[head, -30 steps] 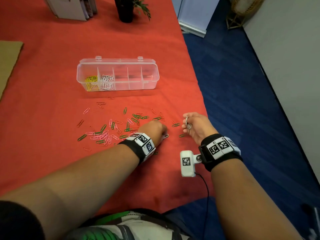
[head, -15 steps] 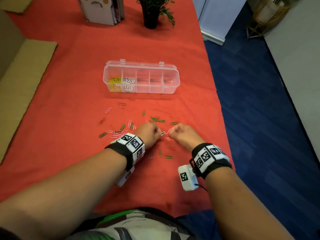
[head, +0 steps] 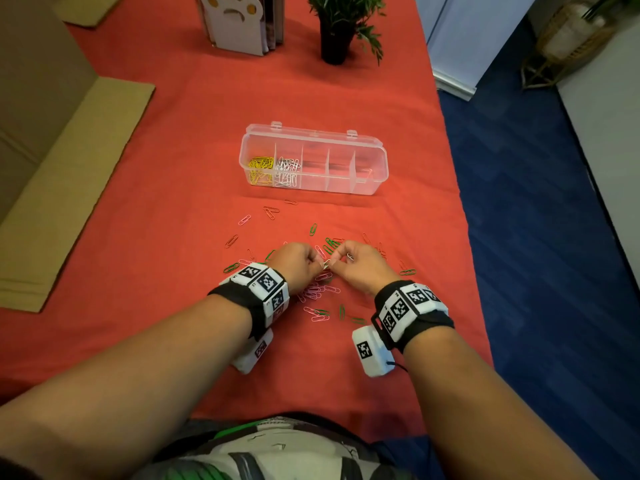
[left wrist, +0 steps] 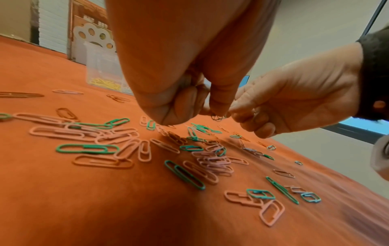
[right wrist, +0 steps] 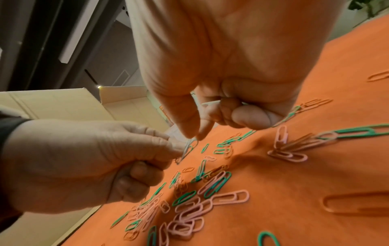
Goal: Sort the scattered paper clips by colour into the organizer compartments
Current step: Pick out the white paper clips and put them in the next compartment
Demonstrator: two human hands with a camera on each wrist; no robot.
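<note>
A clear organizer (head: 367, 183) lies on the red cloth, with yellow clips (head: 259, 169) in its leftmost compartment and white clips (head: 287, 169) in the one beside it. Pink (head: 317, 292), green (head: 330, 244) and orange clips (head: 270, 211) are scattered in front of it. Above this scatter my left hand (head: 320, 265) and right hand (head: 336, 263) meet. Both pinch one white clip (right wrist: 188, 148) at their fingertips, also seen as the white clip (left wrist: 218, 117) in the left wrist view. The right hand's curled fingers (right wrist: 250, 116) hold more white clips (right wrist: 210, 103).
A potted plant (head: 334, 39) and a paw-shaped book holder (head: 239, 22) stand at the back. Flat cardboard (head: 69, 181) lies at the left. The table's right edge (head: 460, 209) drops to blue floor close to the right hand.
The hands were apart, the left down at a clip on the cloth and the right holding white clips. They have come together and now share one white clip.
</note>
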